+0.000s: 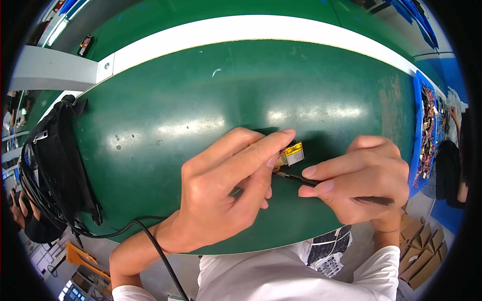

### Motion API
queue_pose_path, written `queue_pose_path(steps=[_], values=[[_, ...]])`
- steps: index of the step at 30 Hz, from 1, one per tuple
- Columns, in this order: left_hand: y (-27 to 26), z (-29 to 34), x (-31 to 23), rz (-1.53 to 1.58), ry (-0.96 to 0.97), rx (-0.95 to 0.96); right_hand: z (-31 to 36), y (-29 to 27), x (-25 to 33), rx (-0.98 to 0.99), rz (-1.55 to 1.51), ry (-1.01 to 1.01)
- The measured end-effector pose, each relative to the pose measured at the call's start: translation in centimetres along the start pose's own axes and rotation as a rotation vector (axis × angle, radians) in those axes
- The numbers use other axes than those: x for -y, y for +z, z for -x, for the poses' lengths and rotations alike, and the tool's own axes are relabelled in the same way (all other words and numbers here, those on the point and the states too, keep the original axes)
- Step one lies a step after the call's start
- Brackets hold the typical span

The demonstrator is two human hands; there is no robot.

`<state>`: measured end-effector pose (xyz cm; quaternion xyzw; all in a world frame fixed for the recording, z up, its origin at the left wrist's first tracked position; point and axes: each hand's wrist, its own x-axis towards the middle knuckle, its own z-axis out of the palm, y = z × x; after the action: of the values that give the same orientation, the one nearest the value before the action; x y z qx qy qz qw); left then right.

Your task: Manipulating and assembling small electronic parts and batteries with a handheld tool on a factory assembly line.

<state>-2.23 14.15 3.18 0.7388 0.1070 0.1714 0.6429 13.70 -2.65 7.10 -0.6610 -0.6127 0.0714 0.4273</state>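
Note:
My left hand pinches a small silver and yellow battery-like part between thumb and forefinger, just above the green table. My right hand grips thin black tweezers like a pen, their tip touching the part's lower left corner under my left fingertips. Both hands hover over the near middle of the table.
A black mesh bag with a black cable sits at the table's left end. A blue tray of several small mixed parts lies at the right edge. Cardboard pieces lie on the floor lower right. Another person stands at far right.

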Motion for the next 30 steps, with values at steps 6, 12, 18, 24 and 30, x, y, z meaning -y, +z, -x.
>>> queue_pose_path(steps=[6,12,18,24,30], values=[[-0.5,-0.3,-0.6,0.1,-0.059,0.026,0.8,-0.9,-0.5,-0.18,-0.335,0.247],[-0.5,-0.2,-0.4,0.172,-0.094,0.034,-0.1,-0.5,-2.2,-0.36,-0.684,0.563],[0.0,-1.4,-1.6,0.324,-0.237,-0.224,-0.6,-0.6,-3.0,-0.33,-0.682,0.672],[-1.4,-5.9,-0.8,0.221,-0.108,-0.472,-0.4,-0.3,-3.7,-0.327,-0.719,0.611],[-5.0,-13.8,1.9,0.132,-0.039,-0.617,-0.5,0.5,-2.5,-0.31,-0.718,0.59]])
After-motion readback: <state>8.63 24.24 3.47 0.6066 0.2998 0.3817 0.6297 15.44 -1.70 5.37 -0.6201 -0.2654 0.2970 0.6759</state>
